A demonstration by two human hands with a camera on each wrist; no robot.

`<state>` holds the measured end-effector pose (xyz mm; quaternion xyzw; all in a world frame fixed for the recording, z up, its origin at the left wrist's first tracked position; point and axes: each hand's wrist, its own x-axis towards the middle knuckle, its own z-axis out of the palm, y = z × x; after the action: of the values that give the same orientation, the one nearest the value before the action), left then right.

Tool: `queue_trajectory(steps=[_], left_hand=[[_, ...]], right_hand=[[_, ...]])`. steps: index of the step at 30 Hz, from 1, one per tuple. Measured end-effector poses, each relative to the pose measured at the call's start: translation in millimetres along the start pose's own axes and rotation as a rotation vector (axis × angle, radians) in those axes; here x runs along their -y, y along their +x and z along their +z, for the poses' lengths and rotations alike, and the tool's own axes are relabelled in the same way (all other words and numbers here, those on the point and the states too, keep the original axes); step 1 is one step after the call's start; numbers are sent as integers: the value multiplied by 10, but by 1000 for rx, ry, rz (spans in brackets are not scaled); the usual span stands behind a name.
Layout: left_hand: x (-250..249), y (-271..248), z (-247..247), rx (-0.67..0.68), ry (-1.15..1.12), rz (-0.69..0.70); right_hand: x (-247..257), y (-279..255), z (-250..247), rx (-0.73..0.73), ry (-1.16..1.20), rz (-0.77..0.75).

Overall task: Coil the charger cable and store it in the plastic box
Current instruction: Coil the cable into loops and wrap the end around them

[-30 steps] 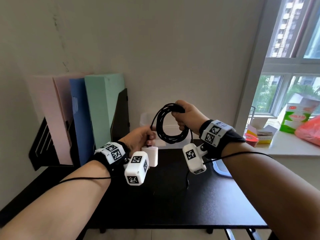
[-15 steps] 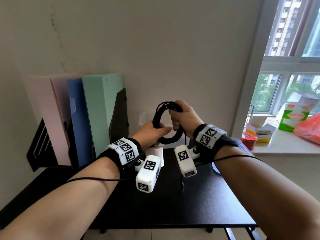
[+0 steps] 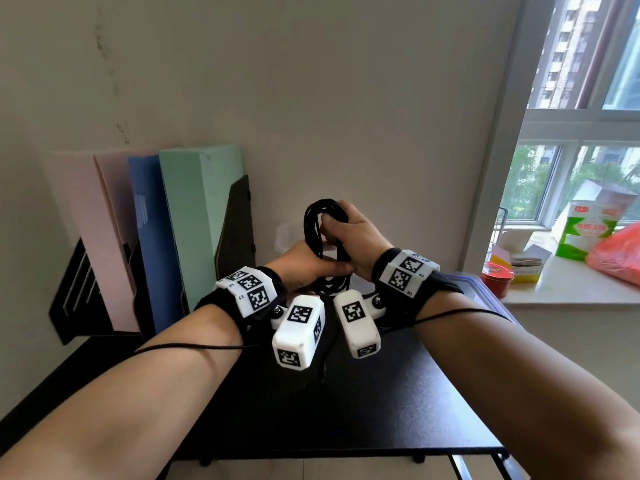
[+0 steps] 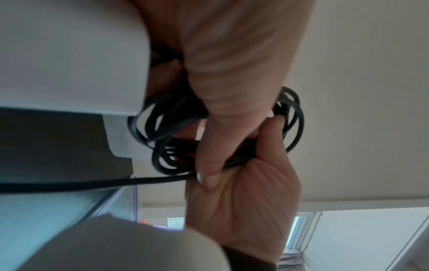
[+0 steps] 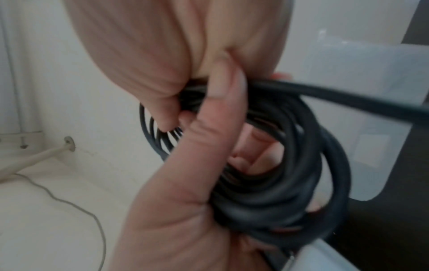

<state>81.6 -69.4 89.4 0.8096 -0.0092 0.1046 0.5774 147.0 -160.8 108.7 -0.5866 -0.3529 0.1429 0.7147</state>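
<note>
Hands (image 3: pixel 332 251) closer together than before

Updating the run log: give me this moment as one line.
stage: coiling | cable coil: held above desk | right hand: grips coil top | left hand: grips coil lower part | plastic box: behind hands, cable not inside

Left hand (image 3: pixel 306 263): raised in front of the body, fingers curled round the lower part of the cable (image 3: pixel 320 237).
Right hand (image 3: pixel 356 233): just above, touching the left, fist closed on the cable's upper loops.
Forearms: bare, angled inward.
</note>
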Motion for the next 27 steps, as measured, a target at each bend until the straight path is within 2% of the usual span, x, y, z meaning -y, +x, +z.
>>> queue_trajectory(steps=[5,8,9,11,13,15,17,19,21,22,25,27], left_hand=[[29,8,-20,-53,3,-22],[54,-3,-43,-106,-13,-86],[47,-7,-53,-114,-24,-93],[26,-8,-107,-139,-70,-85],[-17,-5,-184,-159,-173,-95],[-17,28,-266,-146,-303,-105],[-40,34,-316,-179,-335,-124],[-40,22,-359,-282,-293,-120],[-12,18,-408,-384,-258,-119],[14,26,-427,-418,-222,-124],[73,48,-415,-472,-64,-187],[113,67,-390,-454,24,-215]], right_hand=[[25,11,64,48,-140,31],[-2,65,26,41,-374,-3],[-14,71,0,40,-390,-18],[-60,28,-36,65,-283,47],[-155,-56,-89,158,-232,178],[-270,-158,-149,336,-237,290],[-353,-229,-201,458,-309,324],[-408,-225,-259,404,-348,312],[-421,-187,-316,286,-336,268],[-414,-164,-344,240,-407,227],[-314,-140,-379,208,-834,55],[-227,-146,-371,225,-1129,-91]])
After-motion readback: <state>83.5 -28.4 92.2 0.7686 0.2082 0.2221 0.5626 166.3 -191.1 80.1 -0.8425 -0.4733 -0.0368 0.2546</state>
